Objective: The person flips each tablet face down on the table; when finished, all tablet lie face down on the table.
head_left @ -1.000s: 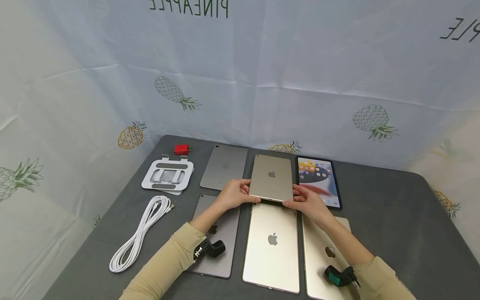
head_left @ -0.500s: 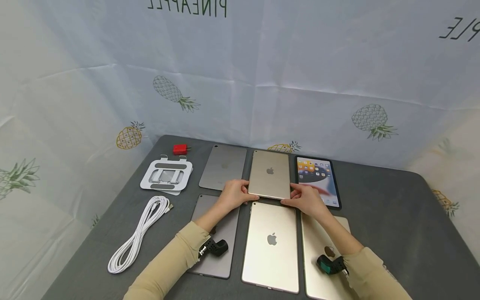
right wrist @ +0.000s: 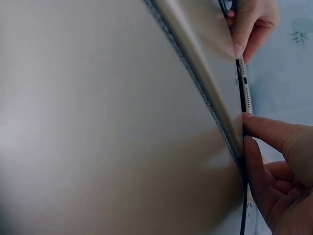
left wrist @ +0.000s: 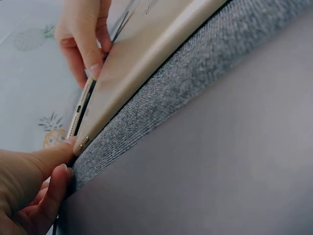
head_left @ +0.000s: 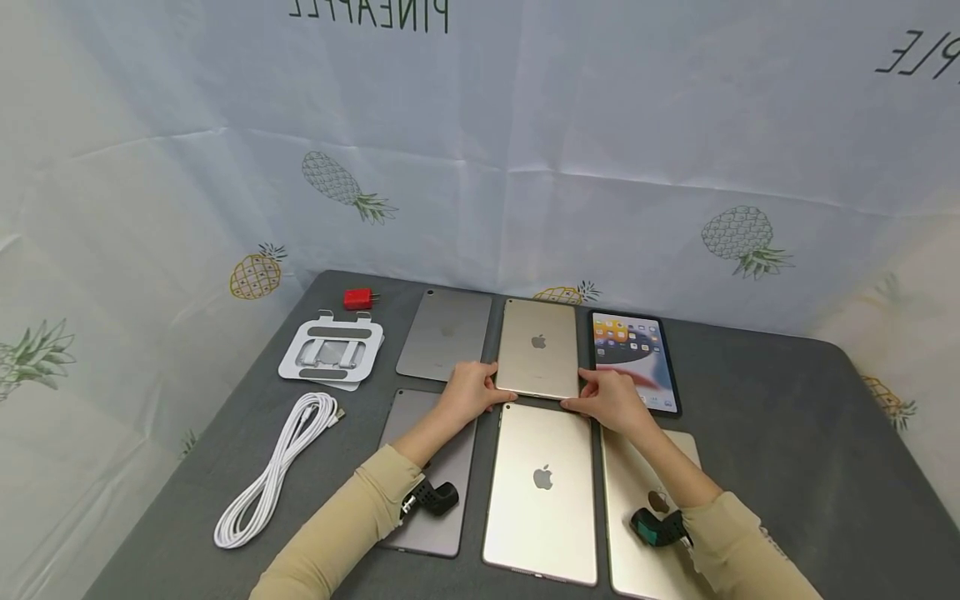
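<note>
At the back middle of the table a small gold tablet [head_left: 538, 358] lies back up, its apple logo showing. My left hand [head_left: 470, 390] holds its near left corner, the thumb along the near edge. The near right corner is held by my right hand [head_left: 611, 400] in the same way. In the left wrist view the tablet's near edge [left wrist: 79, 110] shows its port and speaker holes, between the two hands. Just in front lies a larger gold tablet [head_left: 542, 517], apart from the small one.
Grey tablets [head_left: 446, 333] lie to the left; a lit tablet [head_left: 637, 358] and another gold tablet [head_left: 637, 492] lie to the right. Along the left side are a red plug adapter [head_left: 357, 299], a white folding stand [head_left: 333, 346] and a coiled white cable [head_left: 273, 467].
Both hands have moved the small gold tablet back, away from the larger gold one, and lowered it. A gap now shows between the two. Over the last half second little moved.
</note>
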Demonstrator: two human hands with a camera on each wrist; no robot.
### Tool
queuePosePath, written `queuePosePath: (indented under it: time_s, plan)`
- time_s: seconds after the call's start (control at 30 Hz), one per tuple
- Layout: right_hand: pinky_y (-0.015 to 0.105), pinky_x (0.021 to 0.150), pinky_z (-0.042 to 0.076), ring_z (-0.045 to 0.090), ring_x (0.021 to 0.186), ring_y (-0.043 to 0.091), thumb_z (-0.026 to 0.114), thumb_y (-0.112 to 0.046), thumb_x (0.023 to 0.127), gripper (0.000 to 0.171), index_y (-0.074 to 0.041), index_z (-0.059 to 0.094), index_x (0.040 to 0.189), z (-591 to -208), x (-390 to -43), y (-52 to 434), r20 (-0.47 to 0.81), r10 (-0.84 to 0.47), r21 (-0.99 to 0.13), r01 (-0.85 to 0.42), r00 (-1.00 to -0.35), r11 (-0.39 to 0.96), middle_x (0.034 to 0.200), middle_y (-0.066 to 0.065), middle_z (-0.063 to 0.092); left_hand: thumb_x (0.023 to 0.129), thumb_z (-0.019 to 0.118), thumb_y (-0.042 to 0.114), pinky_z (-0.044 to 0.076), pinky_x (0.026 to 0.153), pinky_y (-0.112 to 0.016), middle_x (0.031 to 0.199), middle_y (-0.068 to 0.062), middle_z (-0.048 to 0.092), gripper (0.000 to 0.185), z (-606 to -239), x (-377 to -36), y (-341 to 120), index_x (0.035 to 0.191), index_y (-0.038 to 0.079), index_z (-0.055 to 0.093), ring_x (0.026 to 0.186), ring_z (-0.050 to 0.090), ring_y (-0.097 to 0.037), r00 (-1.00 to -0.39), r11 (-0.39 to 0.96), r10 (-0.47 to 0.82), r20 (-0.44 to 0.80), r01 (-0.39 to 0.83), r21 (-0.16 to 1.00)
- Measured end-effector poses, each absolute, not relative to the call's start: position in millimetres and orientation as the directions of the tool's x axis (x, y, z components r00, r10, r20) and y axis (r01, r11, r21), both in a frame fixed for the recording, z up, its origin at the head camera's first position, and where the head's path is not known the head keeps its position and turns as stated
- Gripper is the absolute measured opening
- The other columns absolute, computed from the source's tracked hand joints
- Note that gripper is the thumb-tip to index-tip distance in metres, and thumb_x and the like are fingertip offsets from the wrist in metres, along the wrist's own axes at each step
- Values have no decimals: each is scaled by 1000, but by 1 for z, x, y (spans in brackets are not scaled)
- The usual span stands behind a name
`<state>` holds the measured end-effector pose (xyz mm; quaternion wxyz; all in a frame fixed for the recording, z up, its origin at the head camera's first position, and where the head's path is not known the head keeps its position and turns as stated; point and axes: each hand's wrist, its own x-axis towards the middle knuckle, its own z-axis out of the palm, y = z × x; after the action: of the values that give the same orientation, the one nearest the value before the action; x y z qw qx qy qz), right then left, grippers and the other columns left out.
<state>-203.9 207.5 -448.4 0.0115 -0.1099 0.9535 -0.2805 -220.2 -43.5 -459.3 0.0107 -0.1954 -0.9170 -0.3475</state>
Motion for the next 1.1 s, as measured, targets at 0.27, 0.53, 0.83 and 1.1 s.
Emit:
queuePosePath:
  time_s: [0.27,0.53,0.83,1.1]
  plan:
    - [25,50,35,47,55,12,82,-26,79,62,14,60,121,-450,-201,206,45,-211,-562,-200,-976,803,63,-4,57,79,82,27,36,43,-18,50,6,54,31,-462,-222,-43,88,1,68,37,48,-1,-918,691,361,163,381,615]
    - [24,49,33,46,54,11,79,-24,82,64,15,56,126,-452,-199,203,33,-219,-561,-200,-975,804,63,-4,54,80,81,27,35,43,-18,48,6,52,30,-464,-221,-43,80,2,64,37,48,-1,-909,691,377,177,404,600]
    - [24,50,35,47,57,11,77,-20,84,61,16,54,127,-453,-195,203,50,-216,-579,-204,-975,789,67,-2,55,81,81,26,34,43,-18,50,4,55,34,-464,-220,-43,70,8,54,38,49,-2,-899,693,387,204,430,579]
    - [24,56,43,54,69,14,73,-14,87,50,8,58,129,-453,-191,215,49,-193,-676,-175,-980,716,83,3,63,82,80,21,37,48,-21,58,6,55,57,-460,-218,-43,124,-11,58,46,45,-3,-892,671,389,229,445,593]
